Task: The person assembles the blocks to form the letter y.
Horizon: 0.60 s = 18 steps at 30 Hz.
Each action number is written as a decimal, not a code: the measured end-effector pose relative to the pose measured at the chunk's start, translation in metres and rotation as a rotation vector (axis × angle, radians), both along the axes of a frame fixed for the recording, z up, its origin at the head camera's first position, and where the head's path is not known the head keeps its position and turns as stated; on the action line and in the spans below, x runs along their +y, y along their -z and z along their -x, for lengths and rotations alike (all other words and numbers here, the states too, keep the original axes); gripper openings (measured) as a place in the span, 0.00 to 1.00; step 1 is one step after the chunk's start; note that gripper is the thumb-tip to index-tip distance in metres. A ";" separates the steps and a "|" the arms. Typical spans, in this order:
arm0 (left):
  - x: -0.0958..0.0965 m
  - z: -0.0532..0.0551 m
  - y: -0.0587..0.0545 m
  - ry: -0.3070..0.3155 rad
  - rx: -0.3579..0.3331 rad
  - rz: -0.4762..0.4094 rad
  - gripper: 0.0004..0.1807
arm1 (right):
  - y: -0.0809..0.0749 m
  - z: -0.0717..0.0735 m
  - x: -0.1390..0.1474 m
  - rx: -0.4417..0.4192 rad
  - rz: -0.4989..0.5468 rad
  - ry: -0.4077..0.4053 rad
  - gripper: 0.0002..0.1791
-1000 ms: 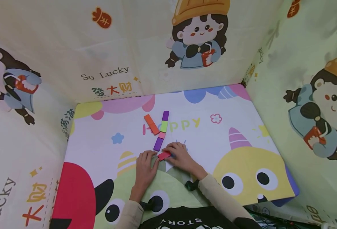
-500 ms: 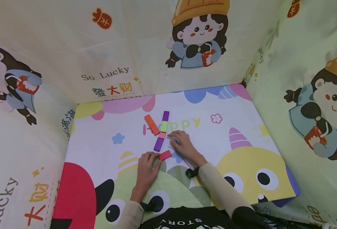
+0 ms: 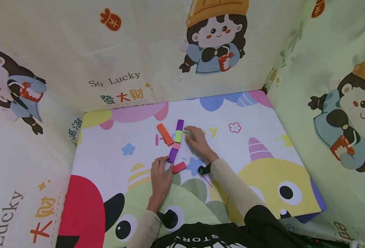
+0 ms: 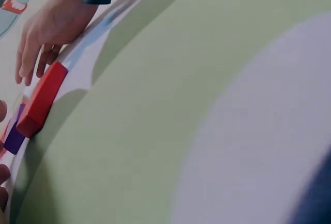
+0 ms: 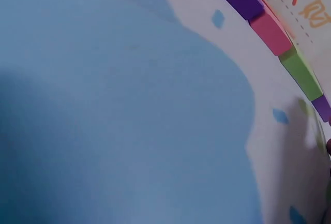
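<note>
A bent row of blocks lies on the printed tabletop: a purple block [image 3: 180, 125] at the far end, a green block [image 3: 178, 136], a pink block [image 3: 175, 146] and a nearer purple block [image 3: 172, 155]. My left hand [image 3: 161, 176] has its fingertips at the near end of that closer purple block; whether they press it cannot be told. Beside the far purple block is my right hand [image 3: 199, 142], fingers loosely bent, nothing held. A red block [image 3: 179, 167] lies slanted right of my left thumb; the left wrist view shows it in front of the purple block [image 4: 14, 133].
Left of the row, an orange bar [image 3: 165, 134] lies at an angle, its near end close to the pink block. Printed cloth walls [image 3: 157, 44] rise behind and at both sides of the table [image 3: 219, 151]. A dark band [image 3: 204, 169] is on my right wrist.
My right hand has left the red block and moved away along the row to the far purple block. My left hand has shifted from the red block to the near purple block's end.
</note>
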State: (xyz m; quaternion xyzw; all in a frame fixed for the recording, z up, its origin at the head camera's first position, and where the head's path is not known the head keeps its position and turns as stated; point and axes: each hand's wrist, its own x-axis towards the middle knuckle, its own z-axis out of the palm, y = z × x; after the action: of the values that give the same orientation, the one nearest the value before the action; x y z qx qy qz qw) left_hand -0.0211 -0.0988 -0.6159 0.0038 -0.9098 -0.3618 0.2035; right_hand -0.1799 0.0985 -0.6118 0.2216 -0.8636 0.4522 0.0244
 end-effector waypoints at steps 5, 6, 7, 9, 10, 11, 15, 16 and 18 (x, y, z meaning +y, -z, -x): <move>0.004 0.015 -0.006 -0.045 -0.091 0.006 0.21 | -0.004 0.015 -0.005 -0.127 -0.043 0.048 0.28; 0.005 0.019 -0.008 -0.055 -0.119 0.015 0.21 | -0.005 0.018 -0.006 -0.146 -0.046 0.057 0.28; 0.007 0.023 -0.010 -0.064 -0.146 0.023 0.22 | -0.005 0.021 -0.007 -0.149 -0.053 0.066 0.29; 0.010 0.031 -0.014 -0.078 -0.199 0.041 0.23 | -0.006 0.026 -0.010 -0.156 -0.053 0.080 0.29; 0.012 0.034 -0.016 -0.083 -0.228 0.050 0.24 | -0.006 0.028 -0.011 -0.156 -0.056 0.088 0.29; 0.014 0.037 -0.017 -0.088 -0.251 0.060 0.24 | -0.007 0.031 -0.013 -0.158 -0.054 0.094 0.29; 0.021 0.048 -0.024 -0.110 -0.346 0.123 0.26 | -0.008 0.037 -0.017 -0.188 -0.046 0.121 0.29; 0.022 0.050 -0.025 -0.116 -0.375 0.147 0.27 | -0.008 0.039 -0.019 -0.193 -0.052 0.131 0.29; 0.025 0.053 -0.027 -0.127 -0.416 0.194 0.29 | -0.009 0.041 -0.022 -0.208 -0.055 0.152 0.28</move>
State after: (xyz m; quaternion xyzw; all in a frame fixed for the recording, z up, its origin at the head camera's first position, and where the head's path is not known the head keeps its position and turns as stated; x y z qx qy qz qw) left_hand -0.0737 -0.0743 -0.5886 0.1160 -0.9606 -0.2503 0.0332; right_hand -0.2210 0.0762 -0.6032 0.1079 -0.8879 0.4457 -0.0372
